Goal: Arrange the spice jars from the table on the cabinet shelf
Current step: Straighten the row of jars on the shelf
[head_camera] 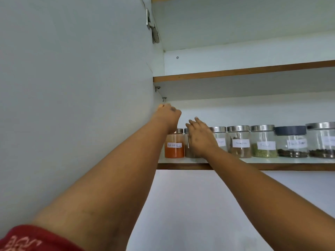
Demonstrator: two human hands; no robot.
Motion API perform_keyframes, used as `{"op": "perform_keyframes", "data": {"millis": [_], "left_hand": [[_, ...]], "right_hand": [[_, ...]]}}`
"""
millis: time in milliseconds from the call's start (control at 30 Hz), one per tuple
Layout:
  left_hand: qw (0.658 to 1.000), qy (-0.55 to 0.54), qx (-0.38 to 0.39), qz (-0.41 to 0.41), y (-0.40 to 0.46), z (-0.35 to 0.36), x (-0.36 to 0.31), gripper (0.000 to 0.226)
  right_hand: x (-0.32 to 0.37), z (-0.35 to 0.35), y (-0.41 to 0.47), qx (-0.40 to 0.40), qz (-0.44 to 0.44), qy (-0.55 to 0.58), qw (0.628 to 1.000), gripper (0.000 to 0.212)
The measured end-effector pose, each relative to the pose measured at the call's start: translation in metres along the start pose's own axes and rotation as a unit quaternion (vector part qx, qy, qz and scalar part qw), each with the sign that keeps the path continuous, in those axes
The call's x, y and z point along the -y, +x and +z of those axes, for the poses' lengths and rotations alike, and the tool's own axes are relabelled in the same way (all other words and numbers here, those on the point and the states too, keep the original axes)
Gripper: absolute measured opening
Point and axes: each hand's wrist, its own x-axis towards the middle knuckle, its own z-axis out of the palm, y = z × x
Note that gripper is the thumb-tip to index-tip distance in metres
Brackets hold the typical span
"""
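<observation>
A row of several labelled glass spice jars stands on the lower cabinet shelf [282, 166]. At the far left is a jar of orange powder [174, 150], then a jar of brown spice [190, 154] that my right hand mostly covers. My right hand [200, 138] lies flat against the front of that brown jar, fingers stretched up past its lid and not wrapped around it. My left hand [169, 114] is higher, by the cabinet's left wall above the orange jar, its fingers curled with nothing visible in them. Further right stand a green spice jar [264, 147] and a dark-lidded jar [291, 144].
The open cabinet door [72, 87] fills the left side, with its metal hinge [153, 29] at the top. An upper shelf [235, 71] lies above the jars with nothing visible on it. The wall [199, 205] is below the cabinet. A red sleeve [27, 240] shows at the bottom left.
</observation>
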Motion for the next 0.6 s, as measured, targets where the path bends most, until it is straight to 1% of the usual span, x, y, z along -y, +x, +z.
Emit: {"op": "perform_keyframes", "data": {"millis": [67, 100, 133, 167, 233, 333, 400, 467, 533, 600], "left_hand": [[0.996, -0.005, 0.090, 0.005, 0.014, 0.006, -0.007, 0.040], [0.990, -0.011, 0.143, 0.008, 0.020, 0.011, -0.011, 0.040], [0.983, -0.012, 0.185, 0.012, 0.025, 0.016, -0.014, 0.039], [0.977, -0.011, 0.210, 0.015, 0.029, 0.021, -0.016, 0.038], [0.974, -0.008, 0.225, 0.019, 0.041, 0.028, -0.016, 0.039], [0.970, 0.007, 0.244, 0.009, 0.057, 0.038, -0.007, 0.044], [0.962, 0.015, 0.272, 0.002, 0.069, 0.045, -0.002, 0.050], [0.950, 0.036, 0.309, 0.010, 0.081, 0.052, 0.001, 0.050], [0.938, 0.050, 0.341, 0.025, 0.093, 0.056, 0.004, 0.049], [0.930, 0.031, 0.366, 0.020, 0.102, 0.053, 0.009, 0.050]], "right_hand": [[-0.004, -0.002, 0.015, 0.015, -0.007, -0.048, 0.999, 0.058], [-0.008, -0.005, 0.023, 0.018, -0.003, -0.075, 0.997, 0.057], [-0.012, -0.008, 0.031, 0.027, 0.004, -0.108, 0.994, 0.052], [-0.016, -0.011, 0.038, 0.049, 0.011, -0.140, 0.989, 0.046], [-0.022, -0.014, 0.050, 0.109, 0.022, -0.166, 0.980, 0.038], [-0.025, -0.012, 0.066, 0.157, 0.024, -0.160, 0.974, 0.045], [-0.026, -0.007, 0.076, 0.188, 0.027, -0.185, 0.964, 0.045], [-0.026, -0.001, 0.086, 0.224, 0.035, -0.196, 0.954, 0.038], [-0.025, 0.003, 0.099, 0.260, 0.032, -0.187, 0.947, 0.026], [-0.024, 0.003, 0.114, 0.266, 0.029, -0.188, 0.945, 0.018]]}}
